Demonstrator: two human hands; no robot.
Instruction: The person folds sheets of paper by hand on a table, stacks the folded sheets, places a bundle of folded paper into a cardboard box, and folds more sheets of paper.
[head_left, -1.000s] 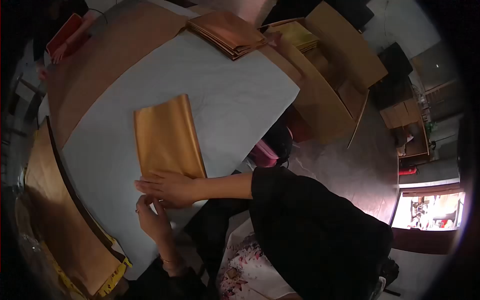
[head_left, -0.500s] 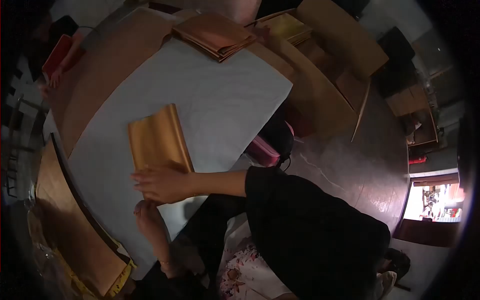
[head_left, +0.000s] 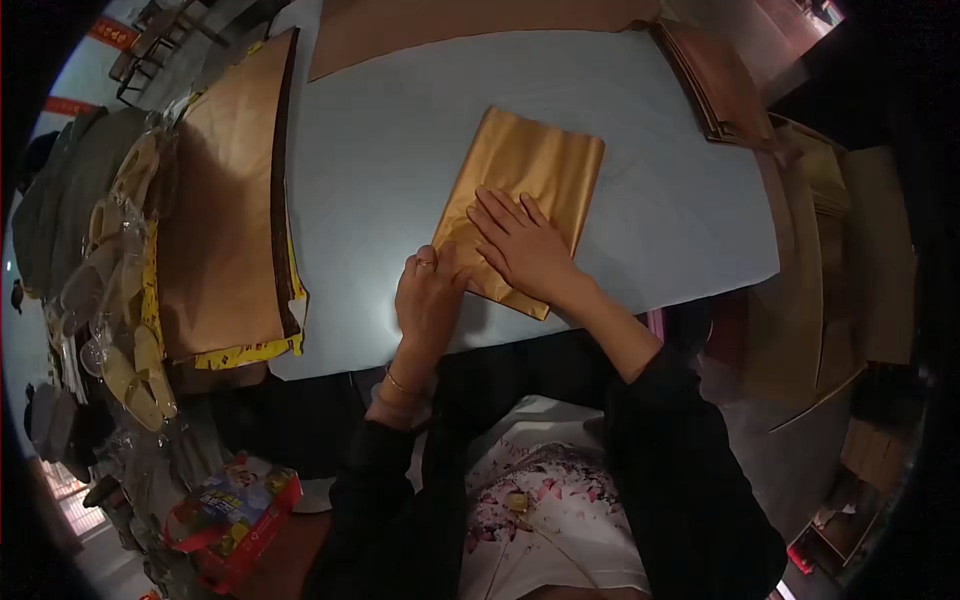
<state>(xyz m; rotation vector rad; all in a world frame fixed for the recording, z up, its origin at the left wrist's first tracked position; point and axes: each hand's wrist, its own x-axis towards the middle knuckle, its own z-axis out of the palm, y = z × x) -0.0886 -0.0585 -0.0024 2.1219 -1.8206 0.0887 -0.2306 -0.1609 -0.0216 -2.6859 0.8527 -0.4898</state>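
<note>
likely a workshop: stacked brown sheets, cardboard box

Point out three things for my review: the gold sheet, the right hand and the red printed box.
Gold sheet point(head_left: 540, 160): head view, bare upper part.
Right hand point(head_left: 526, 250): head view, back of hand.
Red printed box point(head_left: 240, 509): head view, patterned face.

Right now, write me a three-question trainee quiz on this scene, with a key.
1. True or false: the right hand is spread on the gold sheet.

2. Which wears a ring?
A) the left hand
B) the right hand

3. Fill in: from the wearer's view, the brown stack lies to the ____ of the gold sheet.

Key: 1. True. 2. A. 3. right.
</note>
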